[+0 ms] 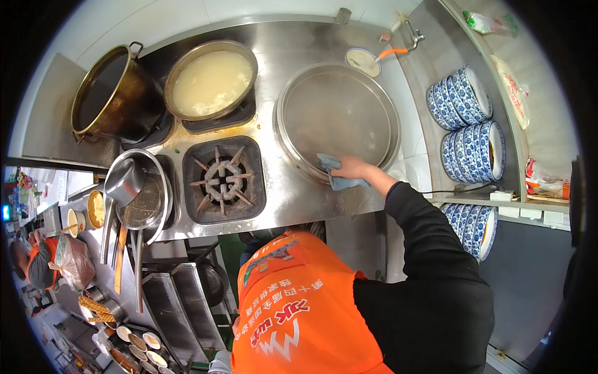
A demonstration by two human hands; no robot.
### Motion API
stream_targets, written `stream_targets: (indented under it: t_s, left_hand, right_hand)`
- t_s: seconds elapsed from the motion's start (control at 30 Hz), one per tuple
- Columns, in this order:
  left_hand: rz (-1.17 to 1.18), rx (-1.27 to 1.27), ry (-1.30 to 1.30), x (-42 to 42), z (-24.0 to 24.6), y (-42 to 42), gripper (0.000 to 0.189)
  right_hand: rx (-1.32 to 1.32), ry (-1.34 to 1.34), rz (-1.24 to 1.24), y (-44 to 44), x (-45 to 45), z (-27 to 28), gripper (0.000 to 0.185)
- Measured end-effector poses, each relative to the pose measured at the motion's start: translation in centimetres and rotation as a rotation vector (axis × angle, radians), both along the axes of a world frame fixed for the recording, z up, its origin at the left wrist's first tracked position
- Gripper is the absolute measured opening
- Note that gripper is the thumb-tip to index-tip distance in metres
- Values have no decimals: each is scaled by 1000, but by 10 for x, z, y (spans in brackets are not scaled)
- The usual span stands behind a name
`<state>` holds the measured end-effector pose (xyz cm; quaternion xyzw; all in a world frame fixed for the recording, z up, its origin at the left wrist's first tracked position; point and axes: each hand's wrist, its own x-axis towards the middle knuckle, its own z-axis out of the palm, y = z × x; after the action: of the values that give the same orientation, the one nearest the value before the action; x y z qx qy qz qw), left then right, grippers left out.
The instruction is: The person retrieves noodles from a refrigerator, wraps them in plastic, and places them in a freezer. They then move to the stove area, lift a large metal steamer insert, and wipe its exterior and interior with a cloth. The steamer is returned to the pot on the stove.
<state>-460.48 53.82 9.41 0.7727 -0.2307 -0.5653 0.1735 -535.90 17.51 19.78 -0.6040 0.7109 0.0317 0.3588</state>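
My right hand (351,167) grips a folded grey-blue cloth (343,180). The cloth lies against the near rim of a wide round steel vessel or lid (336,112) set at the right end of the stainless steel stove top (280,201). Its grey surface looks hazy, and I cannot tell whether it is a lid or a pot's inside. Only a sliver of my left hand (236,325) shows past the left edge of my orange apron (299,299); its fingers are hidden.
A pan of cloudy liquid (212,84) and a tall dark pot (117,93) stand at the back left. Near them are a bare gas burner (223,180) and a strainer (145,198) with jutting handles. Blue-patterned bowls (472,152) stack at right. Another person (42,262) is far left.
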Motion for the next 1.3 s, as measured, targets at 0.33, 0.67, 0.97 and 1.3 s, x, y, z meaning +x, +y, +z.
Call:
stream_targets:
  t_s: [0.33, 0.67, 0.97, 1.3]
  left_hand:
    - [38, -58, 9, 23, -18, 31, 27]
    - [280, 26, 75, -18, 16, 69, 25]
    - [271, 24, 67, -56, 18, 54, 25]
    - [259, -35, 112, -81, 20, 28, 24]
  right_hand:
    - [27, 23, 24, -1, 3, 12, 65]
    - [75, 9, 84, -4, -6, 24, 57]
    - [85, 35, 90, -10, 5, 57, 61]
    - [107, -1, 30, -21, 16, 97, 61]
